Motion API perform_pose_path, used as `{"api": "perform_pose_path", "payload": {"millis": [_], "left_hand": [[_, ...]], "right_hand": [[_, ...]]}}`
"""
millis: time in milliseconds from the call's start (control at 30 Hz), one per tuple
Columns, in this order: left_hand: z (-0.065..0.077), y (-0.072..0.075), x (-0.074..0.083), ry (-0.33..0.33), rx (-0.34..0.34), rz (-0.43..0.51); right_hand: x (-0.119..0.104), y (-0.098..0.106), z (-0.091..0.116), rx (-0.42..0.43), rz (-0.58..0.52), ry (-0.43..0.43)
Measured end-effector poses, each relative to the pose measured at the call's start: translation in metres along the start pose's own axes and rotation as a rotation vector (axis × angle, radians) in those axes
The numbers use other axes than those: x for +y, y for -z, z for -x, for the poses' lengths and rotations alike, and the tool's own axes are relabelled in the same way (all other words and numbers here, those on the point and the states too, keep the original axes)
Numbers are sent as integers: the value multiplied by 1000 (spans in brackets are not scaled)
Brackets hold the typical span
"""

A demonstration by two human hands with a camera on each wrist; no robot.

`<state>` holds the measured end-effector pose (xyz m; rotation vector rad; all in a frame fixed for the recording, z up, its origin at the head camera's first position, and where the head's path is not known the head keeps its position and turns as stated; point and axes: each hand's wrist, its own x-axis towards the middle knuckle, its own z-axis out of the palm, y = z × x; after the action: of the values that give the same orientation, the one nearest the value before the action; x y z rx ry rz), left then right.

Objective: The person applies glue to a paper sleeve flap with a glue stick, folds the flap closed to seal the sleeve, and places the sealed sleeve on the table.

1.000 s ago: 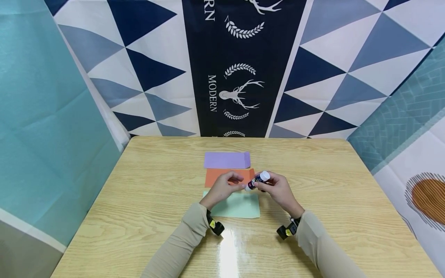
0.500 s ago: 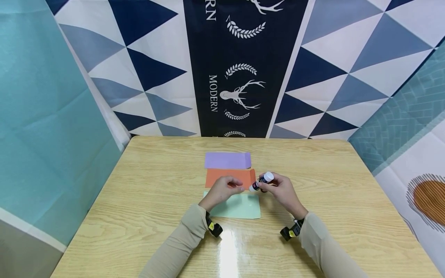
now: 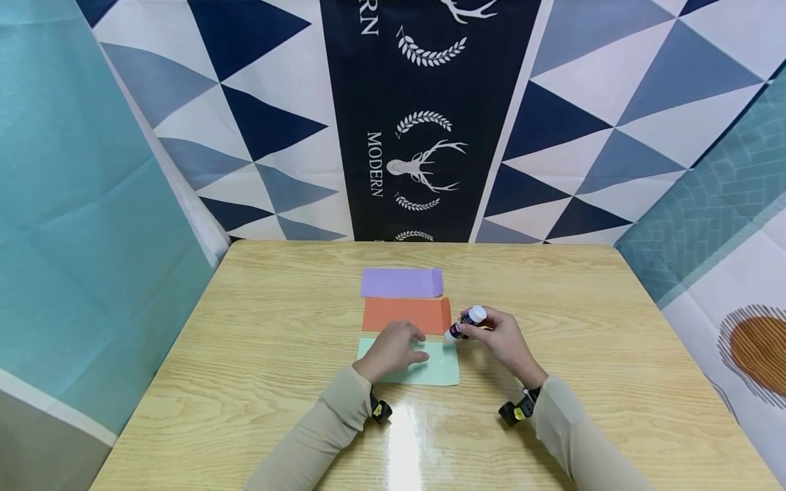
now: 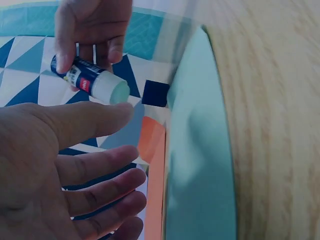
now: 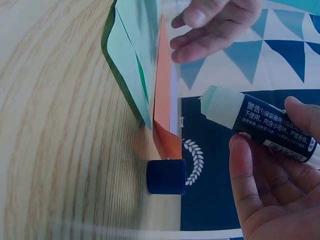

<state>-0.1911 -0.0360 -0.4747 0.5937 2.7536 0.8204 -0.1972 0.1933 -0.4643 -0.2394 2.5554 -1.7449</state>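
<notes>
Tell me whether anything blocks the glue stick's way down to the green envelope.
Nothing visible blocks the glue stick from the right end of the green envelope. Further left, the left grip hovers over it, likely in the way there. The blue cap sits off the envelope.

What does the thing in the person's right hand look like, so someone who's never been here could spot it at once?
Start at the wooden table and find the right hand, near the orange envelope. It holds a glue stick: a tilted tube, white at both ends, with a dark blue middle. Unlike the flat purple envelope and mint-green envelope, it is round and held.
</notes>
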Motion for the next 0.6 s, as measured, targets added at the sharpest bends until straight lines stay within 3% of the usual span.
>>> {"api": "perform_pose_path", "payload": {"millis": [133, 333, 600], "left_hand": [[3, -4, 2, -14, -28, -80], [6, -6, 0, -30, -67, -125], [6, -7, -1, -81, -66, -228]], "right_hand": [[2, 1, -1, -1, 8, 1], [6, 0, -1, -8, 22, 5], [5, 1, -2, -2, 33, 0]]}}
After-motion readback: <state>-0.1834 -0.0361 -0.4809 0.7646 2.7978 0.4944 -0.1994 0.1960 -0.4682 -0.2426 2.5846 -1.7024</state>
